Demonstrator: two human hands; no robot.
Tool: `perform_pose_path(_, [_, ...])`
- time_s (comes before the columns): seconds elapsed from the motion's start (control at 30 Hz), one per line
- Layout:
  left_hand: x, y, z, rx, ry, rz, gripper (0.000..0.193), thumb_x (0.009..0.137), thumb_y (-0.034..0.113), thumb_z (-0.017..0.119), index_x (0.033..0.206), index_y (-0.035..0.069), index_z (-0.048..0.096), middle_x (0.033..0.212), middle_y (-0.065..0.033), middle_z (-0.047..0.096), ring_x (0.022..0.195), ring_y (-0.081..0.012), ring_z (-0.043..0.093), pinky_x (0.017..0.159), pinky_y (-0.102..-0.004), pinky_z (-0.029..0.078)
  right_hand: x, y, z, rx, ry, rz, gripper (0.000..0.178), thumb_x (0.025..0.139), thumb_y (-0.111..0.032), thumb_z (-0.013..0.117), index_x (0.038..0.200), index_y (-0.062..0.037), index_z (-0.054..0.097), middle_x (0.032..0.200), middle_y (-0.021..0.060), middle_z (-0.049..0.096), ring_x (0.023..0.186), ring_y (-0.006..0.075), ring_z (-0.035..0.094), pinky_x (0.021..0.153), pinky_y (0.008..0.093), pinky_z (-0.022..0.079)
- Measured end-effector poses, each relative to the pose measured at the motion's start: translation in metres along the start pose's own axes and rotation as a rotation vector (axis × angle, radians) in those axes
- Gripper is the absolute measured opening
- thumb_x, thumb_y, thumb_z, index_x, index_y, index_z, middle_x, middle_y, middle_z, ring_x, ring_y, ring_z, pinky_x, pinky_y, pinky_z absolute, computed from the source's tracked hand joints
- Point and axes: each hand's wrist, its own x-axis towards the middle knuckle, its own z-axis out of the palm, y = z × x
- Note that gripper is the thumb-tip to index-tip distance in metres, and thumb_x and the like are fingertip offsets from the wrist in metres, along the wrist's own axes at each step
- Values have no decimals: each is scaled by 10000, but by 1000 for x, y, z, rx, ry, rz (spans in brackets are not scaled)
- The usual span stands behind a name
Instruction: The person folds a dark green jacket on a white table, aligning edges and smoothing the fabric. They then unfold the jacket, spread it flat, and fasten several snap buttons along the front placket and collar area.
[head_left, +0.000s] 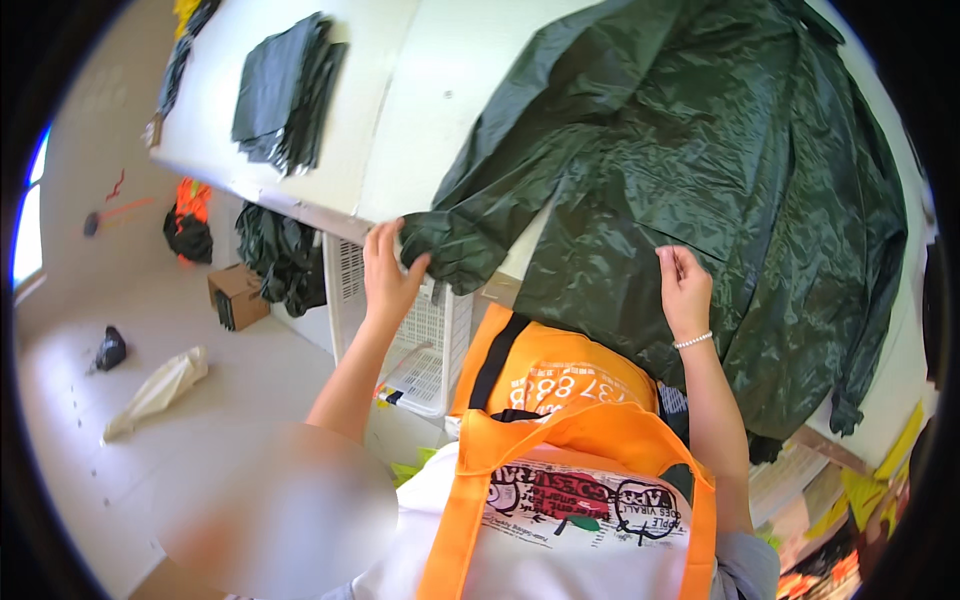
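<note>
A dark green raincoat (690,170) of shiny, thin material lies spread over the white table, with its hem hanging past the near edge. At the end of its left-side sleeve, my left hand (388,275) has thumb and fingers around the elastic cuff (435,250). My right hand (686,290) is over the lower front of the coat, close to a pocket flap (690,238). Its thumb and fingertips are pinched together; anything between them is too small to make out. An orange apron (570,370) with a black strap covers my front.
A stack of folded dark green garments (285,95) rests on the white table (400,130). Below its edge stand a white plastic basket (430,340), hanging dark garments (280,255) and a cardboard box (240,295). A pale bundle (155,392) lies on the floor.
</note>
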Motion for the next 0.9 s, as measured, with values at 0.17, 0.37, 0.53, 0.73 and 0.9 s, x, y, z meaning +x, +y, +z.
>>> perform_pose_path(0.17, [-12,-54,32,-619,-131,-661,503,734,22,734,1194,-42,540,1042,-135,643,925,-203,616,797,-321,505,-24,-21,18,102,-263,-60,184,931,-169,587,936,5,650,686,33,621,577,50,495,544,220,412])
perform_pose_path(0.37, [-34,51,-23,-529,114,-348,707,712,-71,734,1338,8,415,1063,-96,597,954,-158,605,783,-267,520,-35,-98,38,206,-440,-247,228,853,-18,630,1078,14,640,999,96,659,807,118,627,701,225,497])
perform_pose_path(0.53, [-60,132,-62,-423,181,236,841,671,28,799,1395,56,372,1048,-142,580,937,-258,591,795,-342,517,-56,-182,41,541,-651,-308,405,727,-6,739,1116,-31,630,1039,37,612,693,67,485,579,187,402])
perform_pose_path(0.73, [-48,122,-56,-769,-49,208,784,737,126,761,1403,39,356,1250,-143,549,1192,-237,505,1009,-378,396,-66,-150,-1,584,-460,-33,103,815,-50,722,893,-37,655,656,-78,518,575,3,416,518,160,328])
perform_pose_path(0.9, [-49,152,-30,-949,-183,300,720,655,13,781,1293,41,450,1228,-130,548,1127,-245,545,978,-365,438,-88,-144,-11,768,-206,115,130,840,-130,723,907,-52,643,617,-85,493,473,3,369,422,193,248])
